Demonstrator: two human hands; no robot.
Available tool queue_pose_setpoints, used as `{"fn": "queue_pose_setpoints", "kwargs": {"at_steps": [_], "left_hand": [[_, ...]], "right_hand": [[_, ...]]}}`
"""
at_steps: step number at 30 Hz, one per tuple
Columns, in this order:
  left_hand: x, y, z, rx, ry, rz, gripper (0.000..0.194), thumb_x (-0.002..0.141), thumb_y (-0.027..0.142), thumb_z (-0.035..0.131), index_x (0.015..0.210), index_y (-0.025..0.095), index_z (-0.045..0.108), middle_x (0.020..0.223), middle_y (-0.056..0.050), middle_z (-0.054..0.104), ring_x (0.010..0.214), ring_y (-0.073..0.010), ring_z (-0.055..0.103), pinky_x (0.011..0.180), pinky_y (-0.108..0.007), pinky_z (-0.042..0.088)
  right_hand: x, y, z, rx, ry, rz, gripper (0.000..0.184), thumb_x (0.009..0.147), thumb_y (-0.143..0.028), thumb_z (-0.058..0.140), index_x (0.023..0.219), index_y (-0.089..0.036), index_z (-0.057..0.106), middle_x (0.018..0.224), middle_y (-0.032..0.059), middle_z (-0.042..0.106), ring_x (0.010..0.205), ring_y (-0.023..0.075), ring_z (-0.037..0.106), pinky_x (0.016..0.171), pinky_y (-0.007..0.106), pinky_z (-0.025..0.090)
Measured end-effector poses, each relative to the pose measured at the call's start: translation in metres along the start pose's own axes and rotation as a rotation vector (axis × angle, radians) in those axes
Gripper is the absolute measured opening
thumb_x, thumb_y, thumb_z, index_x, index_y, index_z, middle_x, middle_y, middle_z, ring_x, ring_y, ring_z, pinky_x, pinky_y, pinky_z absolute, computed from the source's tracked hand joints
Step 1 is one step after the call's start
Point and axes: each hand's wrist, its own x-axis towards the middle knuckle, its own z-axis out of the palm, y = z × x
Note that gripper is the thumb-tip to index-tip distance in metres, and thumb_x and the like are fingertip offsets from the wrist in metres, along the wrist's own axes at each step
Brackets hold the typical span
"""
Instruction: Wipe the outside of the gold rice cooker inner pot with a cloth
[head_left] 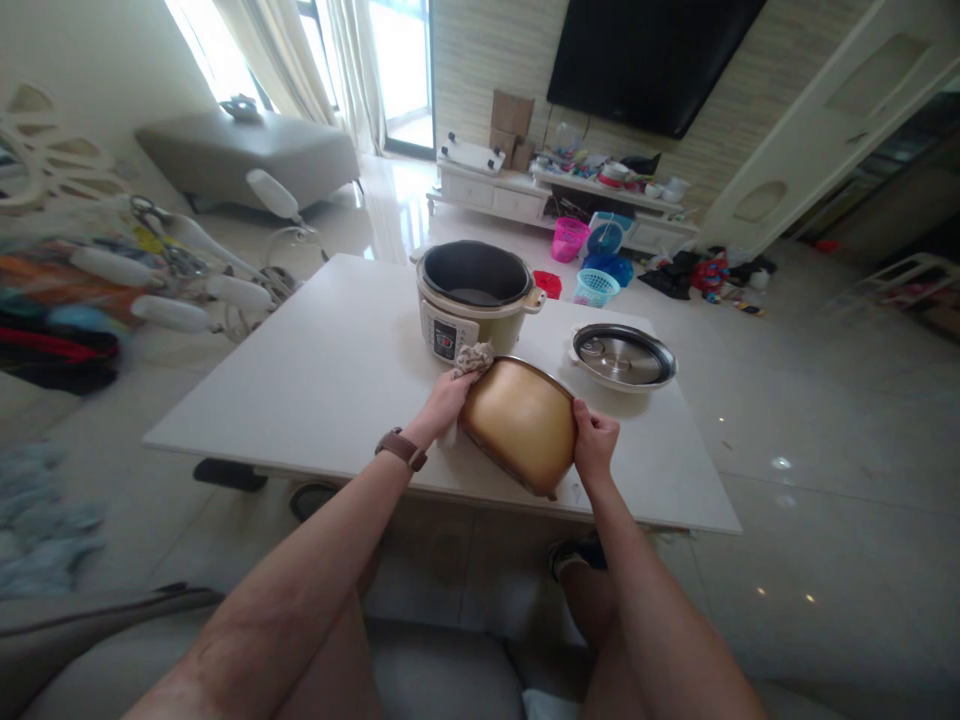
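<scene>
A gold-coloured inner pot is tilted on its side over the near edge of the white table, its mouth turned away from me. My right hand is closed on its right rim. At the pot's left rim, my left hand is closed on a crumpled patterned cloth that touches the rim. Just beyond the pot stands the electric pressure cooker, uncovered, with its dark inside showing and its control panel towards me. Its round lid lies to the right with the metal underside up.
The white table stands before the sofa where I sit. A lamp with several white shades is at the left. Baskets, including a light blue one, and bags lie on the floor beyond.
</scene>
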Motion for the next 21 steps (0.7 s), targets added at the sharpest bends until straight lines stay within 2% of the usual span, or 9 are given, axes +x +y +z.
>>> {"fn": "queue_pose_setpoints", "kwargs": {"at_steps": [2, 5, 7, 10, 13, 15, 18, 21], "left_hand": [[0.005, -0.009, -0.002, -0.042, 0.049, -0.124, 0.051, 0.082, 0.045, 0.067, 0.116, 0.01, 0.079, 0.123, -0.015, 0.079, 0.123, -0.0359, 0.069, 0.11, -0.049, 0.051], [0.003, -0.011, -0.001, -0.003, 0.068, -0.1, 0.049, 0.082, 0.045, 0.066, 0.114, 0.01, 0.079, 0.124, -0.015, 0.079, 0.124, -0.0356, 0.068, 0.112, -0.048, 0.049], [-0.005, -0.006, 0.005, 0.039, 0.057, -0.017, 0.047, 0.086, 0.044, 0.064, 0.115, 0.012, 0.08, 0.125, -0.014, 0.079, 0.126, -0.0355, 0.067, 0.114, -0.048, 0.047], [-0.024, 0.006, 0.015, 0.107, -0.013, 0.196, 0.043, 0.092, 0.04, 0.061, 0.125, 0.019, 0.078, 0.136, -0.008, 0.075, 0.133, -0.0329, 0.064, 0.119, -0.046, 0.044], [-0.039, 0.019, 0.02, 0.235, -0.134, 0.439, 0.046, 0.092, 0.036, 0.067, 0.135, 0.025, 0.074, 0.151, -0.004, 0.065, 0.146, -0.0306, 0.055, 0.128, -0.044, 0.036], [-0.041, 0.022, 0.02, 0.281, -0.178, 0.5, 0.047, 0.091, 0.035, 0.069, 0.136, 0.024, 0.074, 0.154, -0.004, 0.062, 0.149, -0.0306, 0.052, 0.13, -0.044, 0.032], [-0.03, 0.014, 0.02, 0.216, -0.146, 0.399, 0.045, 0.093, 0.038, 0.065, 0.133, 0.021, 0.075, 0.147, -0.006, 0.068, 0.142, -0.0308, 0.058, 0.125, -0.044, 0.038], [-0.014, -0.006, 0.02, 0.094, -0.071, 0.084, 0.046, 0.088, 0.041, 0.063, 0.122, 0.013, 0.077, 0.131, -0.011, 0.077, 0.128, -0.0317, 0.067, 0.113, -0.042, 0.049]], "right_hand": [[0.001, -0.002, -0.002, -0.01, -0.006, -0.019, 0.073, 0.084, -0.086, 0.051, 0.053, -0.027, 0.023, 0.055, -0.0051, 0.02, 0.056, 0.0098, 0.019, 0.052, 0.03, 0.018], [0.007, -0.013, -0.007, -0.091, -0.059, -0.065, 0.069, 0.089, -0.08, 0.05, 0.053, -0.025, 0.03, 0.055, -0.0045, 0.026, 0.058, 0.0108, 0.025, 0.054, 0.03, 0.021], [0.01, -0.024, -0.01, -0.143, -0.091, -0.082, 0.065, 0.091, -0.075, 0.052, 0.055, -0.023, 0.036, 0.057, -0.0045, 0.029, 0.059, 0.0111, 0.03, 0.056, 0.029, 0.023], [0.012, -0.036, -0.013, -0.169, -0.047, -0.038, 0.066, 0.09, -0.074, 0.058, 0.055, -0.024, 0.033, 0.056, -0.0056, 0.025, 0.058, 0.01, 0.027, 0.055, 0.029, 0.02], [0.011, -0.034, -0.015, -0.166, -0.028, 0.025, 0.071, 0.084, -0.075, 0.065, 0.052, -0.024, 0.028, 0.054, -0.0059, 0.021, 0.056, 0.0091, 0.023, 0.053, 0.03, 0.016], [0.011, -0.027, -0.015, -0.131, -0.035, 0.047, 0.072, 0.082, -0.076, 0.067, 0.051, -0.024, 0.028, 0.054, -0.0057, 0.022, 0.055, 0.0088, 0.023, 0.053, 0.03, 0.016], [0.011, -0.017, -0.018, -0.067, -0.028, 0.067, 0.071, 0.08, -0.076, 0.068, 0.051, -0.024, 0.03, 0.055, -0.0057, 0.024, 0.056, 0.0086, 0.023, 0.052, 0.029, 0.016], [0.012, -0.012, -0.02, -0.015, -0.043, 0.078, 0.069, 0.08, -0.075, 0.068, 0.052, -0.024, 0.033, 0.055, -0.0057, 0.024, 0.056, 0.0087, 0.023, 0.051, 0.029, 0.016]]}}
